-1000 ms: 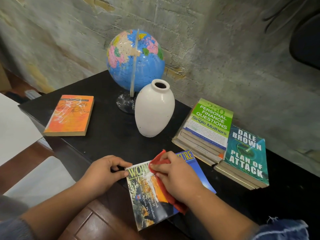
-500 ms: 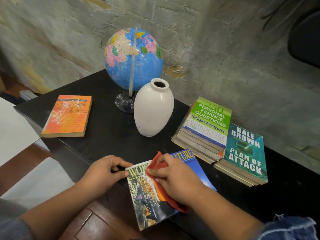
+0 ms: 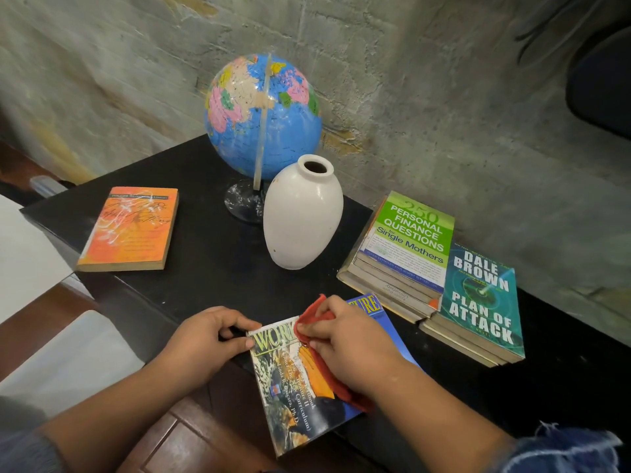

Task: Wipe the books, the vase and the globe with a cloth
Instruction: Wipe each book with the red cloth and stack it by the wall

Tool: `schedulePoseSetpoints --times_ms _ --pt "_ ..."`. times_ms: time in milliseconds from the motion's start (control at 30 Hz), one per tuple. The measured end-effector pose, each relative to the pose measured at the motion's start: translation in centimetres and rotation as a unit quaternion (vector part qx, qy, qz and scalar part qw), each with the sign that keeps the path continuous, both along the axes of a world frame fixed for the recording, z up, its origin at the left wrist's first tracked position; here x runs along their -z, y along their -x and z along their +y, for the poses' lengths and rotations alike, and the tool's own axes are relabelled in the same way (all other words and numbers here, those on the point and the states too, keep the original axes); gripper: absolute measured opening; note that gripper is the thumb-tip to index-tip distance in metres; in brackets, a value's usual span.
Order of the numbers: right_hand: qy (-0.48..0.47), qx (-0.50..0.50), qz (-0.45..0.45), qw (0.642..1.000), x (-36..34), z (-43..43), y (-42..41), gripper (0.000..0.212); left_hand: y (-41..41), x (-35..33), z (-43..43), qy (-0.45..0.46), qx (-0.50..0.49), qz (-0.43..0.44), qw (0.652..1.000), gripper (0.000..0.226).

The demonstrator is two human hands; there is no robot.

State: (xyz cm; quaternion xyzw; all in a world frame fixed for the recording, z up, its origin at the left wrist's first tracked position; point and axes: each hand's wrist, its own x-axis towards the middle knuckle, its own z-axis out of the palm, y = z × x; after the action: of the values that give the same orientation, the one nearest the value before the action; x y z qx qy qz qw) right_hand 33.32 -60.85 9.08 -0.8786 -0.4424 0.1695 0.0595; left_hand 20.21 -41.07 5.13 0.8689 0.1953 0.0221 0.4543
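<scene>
A colourful paperback point(image 3: 293, 397) lies at the front edge of the black table point(image 3: 205, 261), partly overhanging it. My left hand point(image 3: 205, 339) pinches its top left corner. My right hand point(image 3: 348, 349) grips a red cloth point(image 3: 316, 317) and presses it on the cover. Behind stand a white vase point(image 3: 302, 220) and a blue globe point(image 3: 263, 114). An orange book point(image 3: 131, 230) lies at the left. At the right are a stack topped by a green book point(image 3: 413, 233) and a teal "Plan of Attack" book point(image 3: 481, 305) on another stack.
A rough concrete wall point(image 3: 444, 97) backs the table. Wooden floor point(image 3: 191, 445) and white surfaces point(image 3: 27, 254) lie to the left below the table edge. A dark object point(image 3: 601, 80) hangs at the upper right.
My right hand with the cloth has shifted slightly toward the top left of the cover. The left hand keeps its hold on the corner.
</scene>
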Motion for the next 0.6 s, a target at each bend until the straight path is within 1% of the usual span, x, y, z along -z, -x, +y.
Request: schedulePoseSetpoints --times_ms 33,133,167,233,300,333,433,467,533,600 --pt "-0.001 -0.012 -0.003 1.000 0.1 0.4 0.4 0.036 0.0 0.0 0.0 -0.001 0.001 -0.001 1.000 0.032" --pt "-0.012 -0.041 0.035 0.998 0.3 0.4 1.0 0.035 0.1 0.1 0.1 0.004 0.003 -0.003 1.000 0.032" --pt "-0.009 -0.032 0.039 0.999 0.1 0.3 0.7 0.034 0.1 0.1 0.1 0.004 0.004 -0.004 1.000 0.032" --pt "0.001 -0.011 0.021 1.000 -0.2 0.4 0.1 0.032 0.2 0.1 0.1 0.003 0.004 -0.009 1.000 0.033" --pt "0.005 -0.019 -0.004 1.000 -0.2 0.9 0.3 0.034 0.2 0.1 0.1 0.004 0.003 -0.012 1.000 0.039" --pt "0.003 -0.033 -0.001 0.999 -0.1 1.0 0.7 0.035 0.1 0.2 0.1 0.006 0.002 -0.015 1.000 0.042" --pt "-0.013 -0.054 0.058 0.997 -0.2 0.2 1.0 0.033 0.2 0.2 0.2 0.006 0.000 -0.018 1.000 0.058" --pt "-0.012 -0.044 0.066 0.997 -0.3 -0.2 0.6 0.032 0.2 0.3 0.2 0.004 0.001 -0.020 1.000 0.055" --pt "-0.007 -0.018 0.049 0.999 -0.4 -0.6 0.1 0.031 0.1 0.5 0.3 0.005 0.000 -0.021 1.000 0.049" --pt "-0.011 -0.020 0.032 0.999 -0.2 -0.7 0.5 0.034 0.0 0.5 0.3 0.003 -0.002 -0.019 1.000 0.052"
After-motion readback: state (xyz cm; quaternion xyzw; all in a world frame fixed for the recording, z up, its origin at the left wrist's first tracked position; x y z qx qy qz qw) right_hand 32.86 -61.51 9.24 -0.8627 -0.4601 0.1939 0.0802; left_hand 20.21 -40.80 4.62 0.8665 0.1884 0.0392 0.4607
